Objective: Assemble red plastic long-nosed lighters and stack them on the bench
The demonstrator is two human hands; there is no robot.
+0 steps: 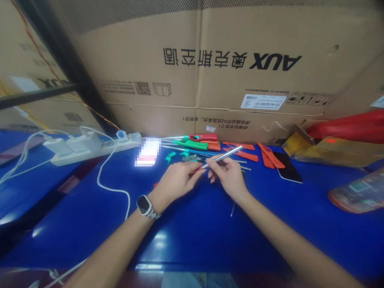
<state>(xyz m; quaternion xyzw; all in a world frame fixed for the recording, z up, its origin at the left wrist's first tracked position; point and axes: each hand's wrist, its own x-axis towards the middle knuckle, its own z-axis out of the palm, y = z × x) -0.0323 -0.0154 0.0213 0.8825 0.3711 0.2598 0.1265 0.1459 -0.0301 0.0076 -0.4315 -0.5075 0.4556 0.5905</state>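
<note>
My left hand [178, 176], with a watch on its wrist, is closed around the red handle end of a long-nosed lighter [229, 153]. The fingers of my right hand [229, 176] pinch its silver tube, which slants up to the right. Most of the handle is hidden in my left hand. Just beyond lie several assembled lighters, among them a green one [193, 145] and a red one [204, 137]. Loose orange handle shells [271, 156] and small turquoise pieces [170, 156] are scattered near them. A thin screwdriver shaft [233, 209] shows below my right hand.
A lit, blurred-out phone [148, 152] lies left of the lighters, a dark phone [289, 170] on the right. A white power strip [96, 148] trails a cable [112, 188] across the blue table [192, 232]. A large carton [144, 48] stands behind; a clear bottle [360, 192] lies far right.
</note>
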